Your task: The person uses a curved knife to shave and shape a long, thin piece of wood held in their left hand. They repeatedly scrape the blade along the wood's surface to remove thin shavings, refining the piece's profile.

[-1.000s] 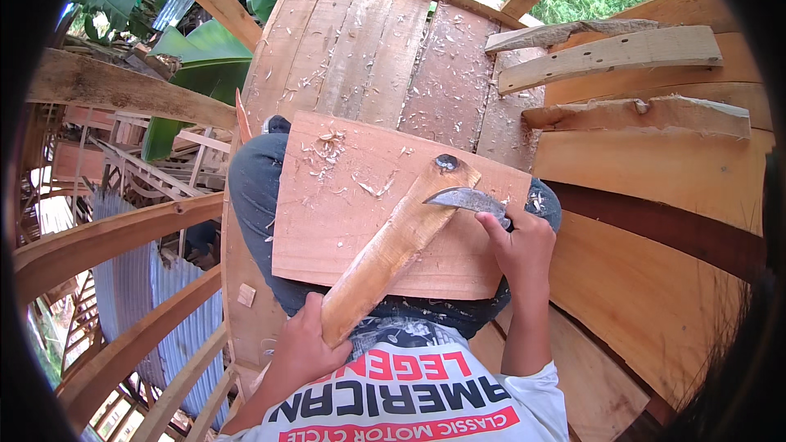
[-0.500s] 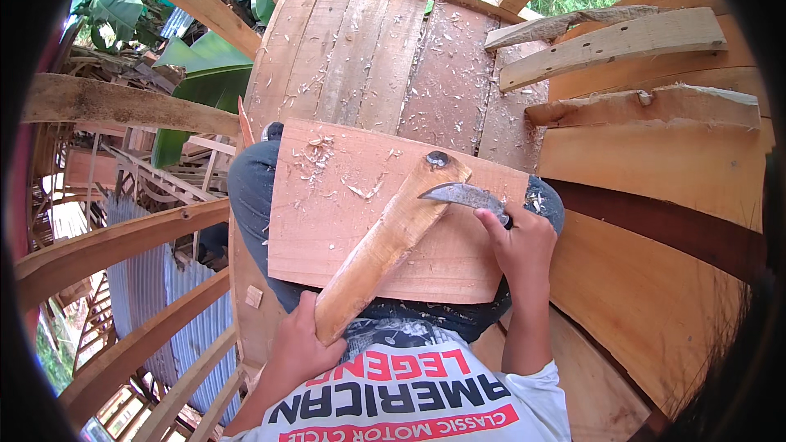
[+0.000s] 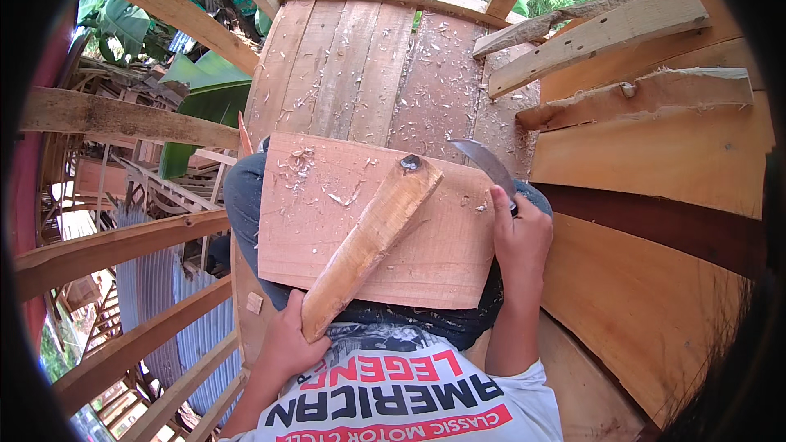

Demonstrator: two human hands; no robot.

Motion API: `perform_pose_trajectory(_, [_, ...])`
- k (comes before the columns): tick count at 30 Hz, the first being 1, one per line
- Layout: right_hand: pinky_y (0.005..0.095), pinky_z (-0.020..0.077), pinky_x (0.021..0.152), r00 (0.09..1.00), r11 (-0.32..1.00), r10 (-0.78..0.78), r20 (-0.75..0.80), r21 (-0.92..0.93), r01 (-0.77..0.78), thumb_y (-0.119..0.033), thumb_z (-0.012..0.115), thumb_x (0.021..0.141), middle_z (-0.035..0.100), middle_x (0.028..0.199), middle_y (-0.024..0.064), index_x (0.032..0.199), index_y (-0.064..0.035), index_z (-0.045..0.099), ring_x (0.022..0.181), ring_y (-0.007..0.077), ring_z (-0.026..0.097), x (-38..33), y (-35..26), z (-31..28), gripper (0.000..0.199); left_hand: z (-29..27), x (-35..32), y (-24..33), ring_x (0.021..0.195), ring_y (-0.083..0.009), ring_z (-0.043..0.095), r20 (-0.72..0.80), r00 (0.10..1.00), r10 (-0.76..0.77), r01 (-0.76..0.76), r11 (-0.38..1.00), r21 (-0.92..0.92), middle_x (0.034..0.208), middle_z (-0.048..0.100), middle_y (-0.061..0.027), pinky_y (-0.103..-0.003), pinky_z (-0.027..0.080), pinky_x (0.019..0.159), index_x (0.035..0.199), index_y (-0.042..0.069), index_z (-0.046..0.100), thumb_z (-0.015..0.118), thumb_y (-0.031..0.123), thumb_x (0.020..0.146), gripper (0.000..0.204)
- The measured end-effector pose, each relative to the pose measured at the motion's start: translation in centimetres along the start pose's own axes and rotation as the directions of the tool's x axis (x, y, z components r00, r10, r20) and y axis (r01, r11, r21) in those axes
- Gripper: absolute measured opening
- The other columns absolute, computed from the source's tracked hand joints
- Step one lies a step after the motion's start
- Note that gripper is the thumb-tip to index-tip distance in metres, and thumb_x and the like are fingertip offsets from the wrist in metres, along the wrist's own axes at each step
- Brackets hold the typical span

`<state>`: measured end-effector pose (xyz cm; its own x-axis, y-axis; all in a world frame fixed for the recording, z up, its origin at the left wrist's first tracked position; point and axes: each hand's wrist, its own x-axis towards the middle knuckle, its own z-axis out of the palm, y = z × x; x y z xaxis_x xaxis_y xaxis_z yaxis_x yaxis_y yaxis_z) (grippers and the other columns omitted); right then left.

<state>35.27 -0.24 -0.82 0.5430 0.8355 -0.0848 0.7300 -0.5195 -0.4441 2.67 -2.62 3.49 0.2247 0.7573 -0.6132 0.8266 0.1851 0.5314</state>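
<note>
My left hand (image 3: 288, 344) is closed round the near end of a roughly shaped piece of wood (image 3: 368, 247). The piece slants away to the right, its far end marked by a dark round knot. Beneath it a flat wooden board (image 3: 286, 221) rests across my lap, with shavings scattered on top. In my right hand (image 3: 524, 233) is a knife with a curved blade (image 3: 489, 160), its handle mostly hidden by my fingers. The blade points up and left, apart from the wood, over the board's far right corner.
Plank flooring (image 3: 336, 74) strewn with shavings stretches ahead. Wooden rails (image 3: 123, 241) run along the left, with corrugated metal sheet (image 3: 151, 303) below. Rough timber offcuts (image 3: 602, 41) lie at the far right, beside wide boards (image 3: 647, 295). A small wood block (image 3: 255, 303) lies left of my lap.
My right hand has lifted the knife off the wood's far end and swung the blade outward to the right. The left hand keeps its hold; the view has shifted slightly.
</note>
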Motion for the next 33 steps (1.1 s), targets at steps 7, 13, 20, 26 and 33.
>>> perform_pose_trajectory(7, [0.0406,0.0431,0.05,0.963,0.942,-0.144,0.229,0.33,0.063,-0.039,0.063,0.085,0.054,0.056,0.0219,0.077,0.0008,0.065,0.053,0.0369,0.057,-2.3,-2.5,-0.6,0.04,0.4,-0.6,-0.3,0.087,-0.0454,0.059,-0.041,0.998,-0.054,0.053,0.999,-0.006,0.087,0.059,-0.0253,-0.044,0.047,0.074,0.109,0.003,0.043,0.063,0.009,0.062,0.052])
perform_pose_trajectory(13, [0.0281,0.0277,0.044,0.959,0.799,-0.188,0.212,0.601,0.023,-0.031,0.057,0.093,0.042,0.05,0.0007,0.063,0.001,0.051,0.049,0.0063,0.034,-3.4,0.2,0.9,0.045,0.8,-0.8,-0.1,0.081,-0.0453,0.06,-0.182,0.983,0.038,-0.031,0.999,0.04,0.082,0.061,-0.0257,-0.047,0.048,0.068,0.105,0.004,0.043,0.071,0.019,0.063,0.052])
perform_pose_trajectory(20, [0.0217,0.0291,0.039,0.88,0.523,-0.273,0.389,0.828,-0.204,-0.036,0.05,0.096,0.045,0.053,-0.0005,0.062,-0.0057,0.045,0.045,0.0058,0.041,-3.9,-0.9,0.5,0.046,1.0,-0.8,3.0,0.08,-0.0425,0.063,-0.241,0.961,0.136,-0.148,0.989,-0.03,0.083,0.063,-0.0248,-0.046,0.05,0.07,0.107,0.002,0.043,0.076,0.029,0.067,0.058])
perform_pose_trajectory(26, [0.0213,0.0323,0.038,0.842,0.36,-0.383,0.38,0.901,-0.242,-0.034,0.048,0.097,0.046,0.055,0.0021,0.069,-0.0051,0.046,0.043,0.0068,0.042,-5.5,-2.3,0.3,0.041,-0.1,0.5,5.2,0.076,-0.0398,0.064,-0.287,0.893,0.347,-0.305,0.935,0.184,0.079,0.062,-0.0221,-0.043,0.051,0.064,0.107,0.001,0.044,0.079,0.041,0.065,0.068])
perform_pose_trajectory(33, [0.021,0.0326,0.038,0.908,0.007,-0.264,0.324,0.942,-0.334,-0.016,0.062,0.09,0.049,0.059,0.001,0.093,0.0012,0.055,0.042,0.0067,0.044,-7.4,-4.8,0.3,0.019,0.1,1.2,6.9,0.074,-0.0387,0.064,-0.308,0.809,0.501,-0.443,0.864,0.24,0.077,0.062,-0.0211,-0.043,0.051,0.062,0.106,0.0,0.044,0.078,0.043,0.068,0.067])
